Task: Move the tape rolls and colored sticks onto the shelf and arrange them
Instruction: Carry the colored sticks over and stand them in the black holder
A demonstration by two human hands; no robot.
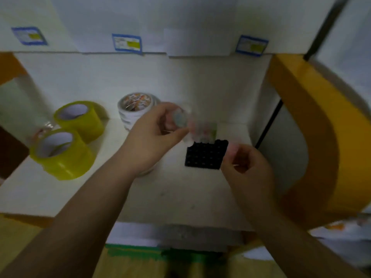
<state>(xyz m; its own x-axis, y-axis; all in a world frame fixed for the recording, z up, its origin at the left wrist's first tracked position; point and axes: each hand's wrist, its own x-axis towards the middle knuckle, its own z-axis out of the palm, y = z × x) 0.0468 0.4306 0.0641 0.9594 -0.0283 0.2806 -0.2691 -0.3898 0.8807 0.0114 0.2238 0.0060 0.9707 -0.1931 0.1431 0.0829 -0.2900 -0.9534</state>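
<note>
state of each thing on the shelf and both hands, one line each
rear yellow tape roll: on its side on the shelf, core open
front yellow tape roll: on its side, touching the rear one
white tape stack: upright, partly behind the left hand
left hand: grips a small blurred roll
black block: flat on the shelf
right hand: fingers curled, contents unclear

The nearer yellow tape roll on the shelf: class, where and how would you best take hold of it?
Grip the nearer yellow tape roll across its outer wall, from above. It lies flat with the core hole facing up, apart from the roll behind, so its sides are free.
</note>
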